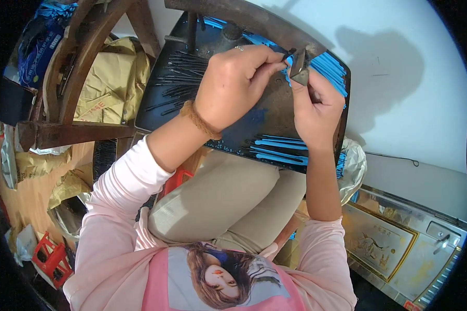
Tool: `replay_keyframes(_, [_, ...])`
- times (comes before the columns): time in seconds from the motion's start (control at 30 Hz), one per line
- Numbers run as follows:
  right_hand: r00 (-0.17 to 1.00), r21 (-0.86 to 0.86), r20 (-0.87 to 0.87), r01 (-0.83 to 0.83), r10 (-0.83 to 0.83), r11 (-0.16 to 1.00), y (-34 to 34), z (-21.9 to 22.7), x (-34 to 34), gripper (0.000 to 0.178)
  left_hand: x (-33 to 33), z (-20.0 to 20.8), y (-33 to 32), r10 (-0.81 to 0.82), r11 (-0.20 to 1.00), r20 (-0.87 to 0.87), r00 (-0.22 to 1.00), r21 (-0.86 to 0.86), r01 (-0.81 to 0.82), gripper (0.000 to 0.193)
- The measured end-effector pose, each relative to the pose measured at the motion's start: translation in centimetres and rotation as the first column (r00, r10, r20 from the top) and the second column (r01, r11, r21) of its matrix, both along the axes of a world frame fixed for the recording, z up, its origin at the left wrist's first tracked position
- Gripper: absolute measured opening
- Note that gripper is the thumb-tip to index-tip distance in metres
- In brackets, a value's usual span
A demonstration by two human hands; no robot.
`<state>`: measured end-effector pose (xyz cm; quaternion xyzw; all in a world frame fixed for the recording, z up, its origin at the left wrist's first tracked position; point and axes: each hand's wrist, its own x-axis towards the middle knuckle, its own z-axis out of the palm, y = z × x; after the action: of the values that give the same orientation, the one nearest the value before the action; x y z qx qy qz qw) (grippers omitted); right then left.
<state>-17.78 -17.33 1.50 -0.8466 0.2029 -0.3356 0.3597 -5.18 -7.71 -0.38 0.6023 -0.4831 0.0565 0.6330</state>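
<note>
My left hand (233,85), with a brown hair tie round its wrist, reaches over the dark work tray. Its thumb and forefinger pinch a small dark piece (289,54), with a bit of blue beside it. My right hand (319,103) is closed just to the right, its thumb by a wedge-shaped metal part (300,68). That part hides some fingers, so what they hold cannot be made out. Thin black strips (180,78) fan out left of my left hand. Blue strips (328,71) lie beyond my right hand, and black-and-blue strips (280,149) lie at the tray's near edge.
The black tray (153,111) is backed by a wooden bar (244,15). Left stand a wooden chair frame (78,132) and a gold-coloured package (111,78). A red stool (52,259) is on the floor at lower left. A metal-fronted cabinet (389,243) stands right, below a white wall (394,67).
</note>
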Motion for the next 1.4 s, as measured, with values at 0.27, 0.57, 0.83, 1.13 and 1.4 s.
replay_keyframes(0.27, [0.992,0.1,0.125,0.012,-0.025,0.995,0.4,-0.3,0.4,0.015,0.1,0.0,0.2,0.012,0.994,0.025,1.0,0.106,-0.014,0.01])
replay_keyframes(0.57, [0.987,-0.001,0.158,0.027,-0.026,1.0,1.3,-0.4,0.9,0.013,0.1,-0.2,0.6,-0.049,0.998,-0.077,0.996,0.043,0.052,0.012])
replay_keyframes(0.83, [0.971,0.128,0.225,0.054,-0.082,0.99,2.6,-1.4,-0.9,0.015,-2.4,0.0,3.2,-0.13,0.975,0.144,0.981,0.199,0.1,0.033])
replay_keyframes(1.13, [0.986,-0.489,-0.151,-0.011,-0.072,0.872,0.9,0.4,-4.4,0.02,-3.6,-0.4,6.3,-0.041,0.992,0.239,0.97,0.125,0.012,0.03])
replay_keyframes(1.4, [0.933,-0.444,-0.321,0.001,-0.16,0.896,1.4,-1.2,-6.0,0.023,-4.1,-1.8,5.9,0.107,0.976,0.399,0.911,0.133,-0.173,0.016])
